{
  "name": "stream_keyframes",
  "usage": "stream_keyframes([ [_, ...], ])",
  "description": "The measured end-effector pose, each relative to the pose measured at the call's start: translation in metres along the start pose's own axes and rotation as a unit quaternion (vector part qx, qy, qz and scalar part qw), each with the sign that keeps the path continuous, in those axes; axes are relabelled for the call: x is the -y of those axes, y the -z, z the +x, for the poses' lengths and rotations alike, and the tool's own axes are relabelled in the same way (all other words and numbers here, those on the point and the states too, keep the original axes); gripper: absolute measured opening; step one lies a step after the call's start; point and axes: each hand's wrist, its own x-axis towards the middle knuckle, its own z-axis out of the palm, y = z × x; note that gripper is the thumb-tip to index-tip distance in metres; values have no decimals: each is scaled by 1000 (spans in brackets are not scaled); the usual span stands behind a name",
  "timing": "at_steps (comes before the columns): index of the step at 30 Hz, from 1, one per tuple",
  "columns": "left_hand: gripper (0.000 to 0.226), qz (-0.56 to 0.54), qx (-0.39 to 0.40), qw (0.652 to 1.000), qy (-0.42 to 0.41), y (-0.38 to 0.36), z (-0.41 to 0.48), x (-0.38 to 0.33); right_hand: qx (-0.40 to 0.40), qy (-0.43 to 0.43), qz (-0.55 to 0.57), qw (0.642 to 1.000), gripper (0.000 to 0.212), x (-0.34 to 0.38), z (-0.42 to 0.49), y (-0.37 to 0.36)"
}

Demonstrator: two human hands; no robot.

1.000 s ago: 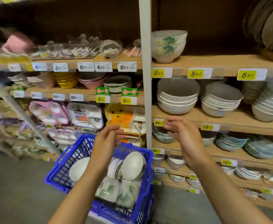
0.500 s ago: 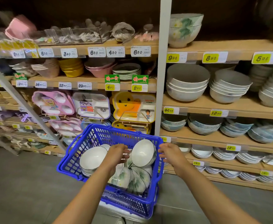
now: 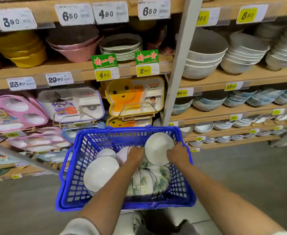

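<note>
- Both hands are down inside a blue basket, one on each side of a white bowl.
- Right hand grips the bowl's right rim, with its fingers curled round the edge.
- Left hand lies against the bowl's left edge with its fingers bent downward. Its fingertips are hidden, so I cannot tell whether it grips or only touches.
- That white bowl stands tilted on its side, its hollow facing the camera, near the basket's far right corner.
- It sits at the end of a row of green-patterned bowls, which lie nested on their sides below it.
- On the basket's left side is a stack of plain white bowls, just beside the left forearm.
- The basket is in front of wooden shelves that carry price tags.
- A white post divides the shelves: pale bowls in stacks to the right, a yellow tray and pink trays to the left.
- Grey floor lies to either side.
</note>
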Motion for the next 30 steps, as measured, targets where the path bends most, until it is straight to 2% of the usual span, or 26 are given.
stream_keyframes([
  [2, 32, 2, 13, 1000, 2, -2, 16, 1, -5, -15, -22, 1000, 50, -5, -1, -9],
  [6, 40, 28, 34, 999, -25, -7, 44, 1, 14, -2, -60, 998, 72, -15, 4, -24],
  [10, 51, 64, 68, 995, -24, -18, 69, 0, -19, 9, -26, 999, 76, -23, 14, -38],
  [12, 47, 70, 76, 994, -23, -25, 78, 2, -45, 6, 1, 999, 75, -28, 19, -47],
  [16, 26, -13, 84, 996, 0, -30, 88, 10, -108, 20, 29, 994, 68, -33, 23, -63],
  [20, 28, -59, 83, 995, 13, -31, 85, 11, -132, -6, 54, 990, 68, -30, 27, -66],
  [26, 38, -54, 66, 996, 1, -16, 65, 6, -86, -5, 56, 995, 70, -25, 25, -50],
  [30, 38, -80, 52, 995, -28, 2, 42, -7, -56, 44, 103, 992, 61, -12, 12, -29],
])
